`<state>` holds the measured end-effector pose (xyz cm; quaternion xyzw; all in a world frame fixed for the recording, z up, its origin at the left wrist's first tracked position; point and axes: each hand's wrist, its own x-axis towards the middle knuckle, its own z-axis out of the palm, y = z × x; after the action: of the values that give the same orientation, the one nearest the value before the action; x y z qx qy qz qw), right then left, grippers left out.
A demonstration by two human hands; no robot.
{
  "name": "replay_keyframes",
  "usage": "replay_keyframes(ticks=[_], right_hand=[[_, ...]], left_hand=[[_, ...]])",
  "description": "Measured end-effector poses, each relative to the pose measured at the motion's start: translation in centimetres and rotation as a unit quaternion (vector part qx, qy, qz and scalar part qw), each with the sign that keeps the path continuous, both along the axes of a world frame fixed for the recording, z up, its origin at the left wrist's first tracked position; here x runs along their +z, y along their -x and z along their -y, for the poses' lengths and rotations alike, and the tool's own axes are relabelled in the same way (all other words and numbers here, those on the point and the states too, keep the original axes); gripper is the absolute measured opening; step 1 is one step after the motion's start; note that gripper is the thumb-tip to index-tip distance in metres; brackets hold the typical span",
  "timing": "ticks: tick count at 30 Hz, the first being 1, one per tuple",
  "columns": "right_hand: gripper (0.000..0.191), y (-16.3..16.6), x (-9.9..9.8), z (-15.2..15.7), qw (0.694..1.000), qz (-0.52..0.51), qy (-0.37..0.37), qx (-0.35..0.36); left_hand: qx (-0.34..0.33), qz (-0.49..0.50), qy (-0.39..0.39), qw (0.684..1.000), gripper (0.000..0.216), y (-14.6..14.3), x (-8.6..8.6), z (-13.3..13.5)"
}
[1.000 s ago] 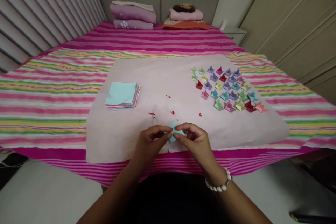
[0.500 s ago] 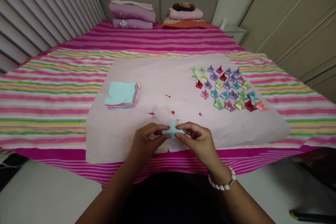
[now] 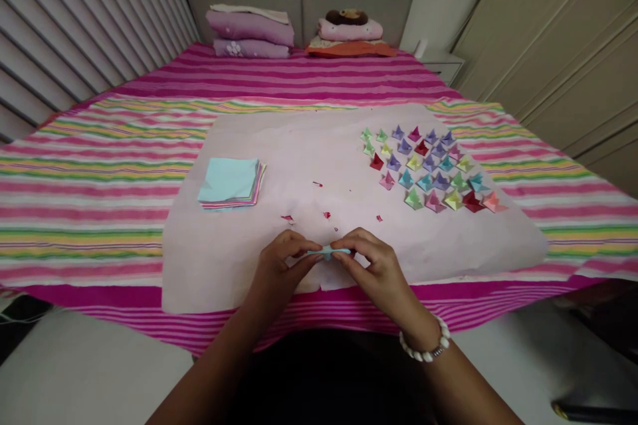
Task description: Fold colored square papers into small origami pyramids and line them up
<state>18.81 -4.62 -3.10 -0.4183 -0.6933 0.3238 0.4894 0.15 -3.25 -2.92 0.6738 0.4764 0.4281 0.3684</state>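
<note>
Between my two hands is a small light-blue folded paper (image 3: 327, 253), an origami piece seen nearly edge-on, just above the front of the pale sheet. My left hand (image 3: 285, 260) pinches its left end between thumb and fingers. At the opposite end, my right hand (image 3: 367, 257) grips it the same way; a white beaded bracelet (image 3: 426, 347) circles that wrist. The fingertips cover both ends of the paper. Several small red paper scraps (image 3: 327, 215) lie just beyond the hands.
A stack of square coloured papers (image 3: 230, 180), light blue on top, sits left on the pale sheet (image 3: 294, 139). Rows of folded paper figures (image 3: 425, 181) stand at right. Folded bedding (image 3: 252, 30) and a plush toy (image 3: 347, 16) rest at the bed's far end.
The blue paper has gone from showing its broad face with points above and below to a thin, nearly edge-on strip. Both hands keep their pinch, with little movement.
</note>
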Motion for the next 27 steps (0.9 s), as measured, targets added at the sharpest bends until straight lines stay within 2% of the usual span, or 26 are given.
replay_keyframes(ticks=[3,8,14,20,27], right_hand=[[0.014,0.0,0.2,0.0,1.0,0.016,-0.002,0.003],[0.01,0.2,0.4,0.1,1.0,0.01,0.0,0.012],[0.011,0.8,0.3,0.3,0.995,-0.033,0.088,0.034],[0.014,0.9,0.3,0.1,0.987,-0.082,0.133,0.042],[0.02,0.9,-0.6,-0.4,0.971,-0.141,0.194,-0.004]], left_hand=[[-0.009,0.016,0.002,1.0,0.006,0.0,-0.1,-0.2],[-0.04,0.098,0.122,0.987,0.013,-0.4,-0.1,0.0],[-0.037,0.12,0.156,0.98,0.014,-0.8,0.1,0.1],[-0.027,0.149,0.204,0.967,0.014,-0.7,0.2,0.2],[-0.018,0.176,0.24,0.954,0.023,-0.9,-0.4,0.0]])
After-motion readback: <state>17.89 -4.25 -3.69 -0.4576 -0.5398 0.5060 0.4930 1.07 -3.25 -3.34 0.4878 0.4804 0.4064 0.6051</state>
